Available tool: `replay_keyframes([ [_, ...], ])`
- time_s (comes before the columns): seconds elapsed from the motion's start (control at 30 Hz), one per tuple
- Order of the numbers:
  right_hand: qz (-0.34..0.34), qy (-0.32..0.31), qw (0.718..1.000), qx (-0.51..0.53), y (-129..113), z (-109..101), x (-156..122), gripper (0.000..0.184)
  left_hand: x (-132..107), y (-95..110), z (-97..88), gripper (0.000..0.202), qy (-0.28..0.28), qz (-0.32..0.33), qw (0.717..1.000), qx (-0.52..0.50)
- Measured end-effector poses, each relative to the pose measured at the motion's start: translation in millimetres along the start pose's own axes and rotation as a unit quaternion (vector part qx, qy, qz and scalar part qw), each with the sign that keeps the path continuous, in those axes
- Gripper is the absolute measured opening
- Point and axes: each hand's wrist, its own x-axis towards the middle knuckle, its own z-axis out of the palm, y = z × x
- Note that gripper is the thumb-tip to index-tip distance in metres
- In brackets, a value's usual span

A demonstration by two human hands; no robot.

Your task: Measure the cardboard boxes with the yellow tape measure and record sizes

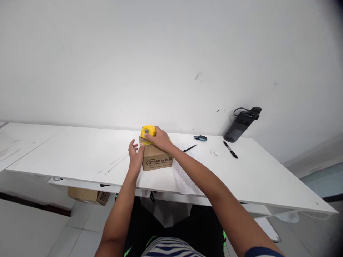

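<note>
A small brown cardboard box (155, 160) with printed dark lettering sits near the front of the white table. Over its top my right hand (160, 138) grips a yellow tape measure (148, 131), thumb across the case. A short length of yellow blade (146, 143) lies along the top of the box. My left hand (136, 157) is at the box's left side, its thumb at the upper left edge near the blade. The other fingers of that hand are spread in the air. Whether the left thumb presses on the blade is hard to make out.
To the right stand or lie a dark water bottle (238, 126), a black marker (229, 149), a small blue-black object (200, 138), a white ring-like piece (214, 153) and a dark pen (190, 147). White bubble-wrap-like sheet (184, 178) lies by the box. Another carton (84, 195) is below the table.
</note>
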Motion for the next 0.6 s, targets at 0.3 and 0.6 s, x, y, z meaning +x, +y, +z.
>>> replay_keyframes([
  [0.3, 0.015, 0.072, 0.984, -0.160, -4.9, 5.6, -3.6, 0.070, 100.3, 7.6, 15.3, 0.042, -0.203, -0.027, 0.976, -0.077],
  [0.6, -0.010, 0.004, 0.968, -0.250, -2.8, -0.2, 5.6, 0.063, 86.1, 4.7, 11.1, 0.042, -0.217, -0.010, 0.974, -0.065],
])
